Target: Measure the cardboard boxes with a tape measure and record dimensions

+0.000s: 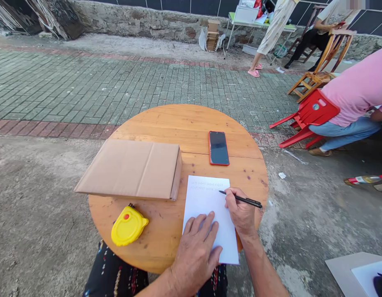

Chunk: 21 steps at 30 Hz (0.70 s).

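Round wooden table (pixel 178 119), light brown, dark knots, seam crossing far half. Brown cardboard box (pixel 129 167), shut, between nine and eleven o'clock, one corner reaching past rim at nine. Phone (pixel 219 148), red-edged, dark screen up, lying alone near one o'clock. White paper sheet (pixel 223 220), rows of handwriting at far end, between three and five, near corner over rim. Yellow rounded object (pixel 128 229) with red spot, flat near eight.

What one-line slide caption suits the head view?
Right hand holding a black pen to a partly written sheet, left hand spread over its lower part, at a round wooden table.
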{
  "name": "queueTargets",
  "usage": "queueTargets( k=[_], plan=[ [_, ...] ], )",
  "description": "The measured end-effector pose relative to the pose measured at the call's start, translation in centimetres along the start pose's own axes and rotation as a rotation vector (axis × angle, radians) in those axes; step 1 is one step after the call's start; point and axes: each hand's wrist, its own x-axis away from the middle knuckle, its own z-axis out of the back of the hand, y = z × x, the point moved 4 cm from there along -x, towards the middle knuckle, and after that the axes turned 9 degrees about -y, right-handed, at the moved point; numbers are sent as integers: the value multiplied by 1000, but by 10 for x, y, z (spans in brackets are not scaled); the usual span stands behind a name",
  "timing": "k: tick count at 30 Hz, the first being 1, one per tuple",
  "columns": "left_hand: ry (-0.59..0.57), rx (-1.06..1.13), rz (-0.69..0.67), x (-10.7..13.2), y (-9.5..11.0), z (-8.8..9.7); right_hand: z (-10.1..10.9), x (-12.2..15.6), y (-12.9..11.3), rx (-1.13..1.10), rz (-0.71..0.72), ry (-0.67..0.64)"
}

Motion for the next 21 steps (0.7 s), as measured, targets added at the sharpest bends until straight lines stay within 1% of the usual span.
queueTargets(
  k=[8, 13, 16, 21],
  plan=[
    [-11, -2, -1, 1, 0, 0, 1, 0, -2, -30, -26, 40],
    [14, -12, -7, 0, 1, 2, 4, 2, -1, -83, -45, 87],
    [22, -16, -12, -1, 1, 2, 5, 2, -2, -75, -41, 110],
    [27, -17, -12, 0, 1, 2, 4, 1, -3, -49, -25, 98]
  ],
)
